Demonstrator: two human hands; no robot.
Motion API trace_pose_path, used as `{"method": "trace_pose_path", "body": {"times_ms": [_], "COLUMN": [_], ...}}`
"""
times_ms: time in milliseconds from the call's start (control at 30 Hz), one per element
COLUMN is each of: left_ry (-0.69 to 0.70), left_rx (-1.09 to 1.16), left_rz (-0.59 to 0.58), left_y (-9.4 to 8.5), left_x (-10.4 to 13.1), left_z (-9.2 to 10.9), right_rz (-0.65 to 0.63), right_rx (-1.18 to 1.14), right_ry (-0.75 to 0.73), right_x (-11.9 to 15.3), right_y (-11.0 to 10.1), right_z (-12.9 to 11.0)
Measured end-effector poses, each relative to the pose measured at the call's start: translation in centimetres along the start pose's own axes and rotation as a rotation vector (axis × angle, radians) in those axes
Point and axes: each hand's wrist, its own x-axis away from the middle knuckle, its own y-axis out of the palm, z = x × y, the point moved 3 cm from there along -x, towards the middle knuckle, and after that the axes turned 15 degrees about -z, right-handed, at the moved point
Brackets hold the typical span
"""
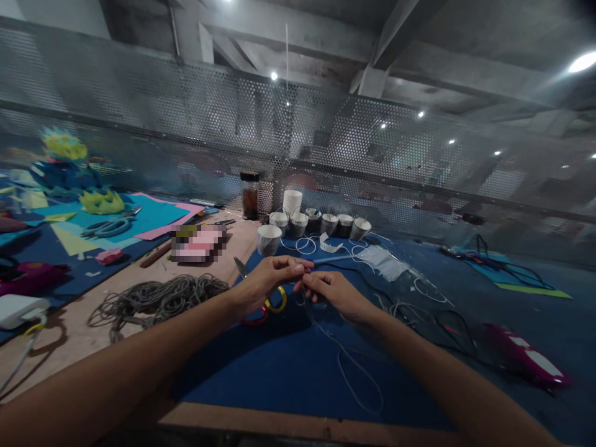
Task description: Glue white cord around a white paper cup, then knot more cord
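Close together above the blue mat [279, 372], both my hands are pinched. My left hand [266, 279] has thumb and forefinger closed at a tiny reddish item [307, 270], too small to name. Touching or almost touching it, my right hand [336, 292] pinches a thin grey cord [344, 360], which trails in a long loop over the mat. Scissors [278, 302] with red and yellow handles lie partly hidden beneath my left hand. A tangled bundle of grey cord [172, 298] rests to the left of them.
Several paper cups [269, 239] stand ahead, near a dark-lidded jar [250, 195]. Left are coloured paper sheets [158, 214] and blue-handled scissors [107, 228]. White cord [305, 245] and a flat white piece [384, 264] lie beyond my hands. A magenta tool [526, 354] lies right. A perforated metal screen [326, 136] rises behind.
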Motion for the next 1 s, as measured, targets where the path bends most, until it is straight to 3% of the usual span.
{"method": "trace_pose_path", "body": {"times_ms": [133, 333, 633, 1000], "left_ry": [0.012, 0.000, -0.020, -0.006], "left_rx": [-0.035, -0.120, 0.022, -0.063], "left_rz": [0.019, 0.037, -0.024, 0.032], "left_y": [-0.03, -0.20, 0.63, -0.18], "left_x": [-0.02, -0.03, 0.22, -0.02], "left_z": [0.16, -0.33, 0.26, -0.25], "right_rz": [-0.063, -0.044, 0.002, -0.006], "right_rx": [0.102, 0.147, 0.021, 0.071], "right_ry": [0.016, 0.019, -0.002, 0.033], "right_x": [0.13, 0.03, 0.09, 0.15], "right_y": [-0.09, 0.17, -0.07, 0.00], "right_z": [-0.32, -0.26, -0.13, -0.33]}}
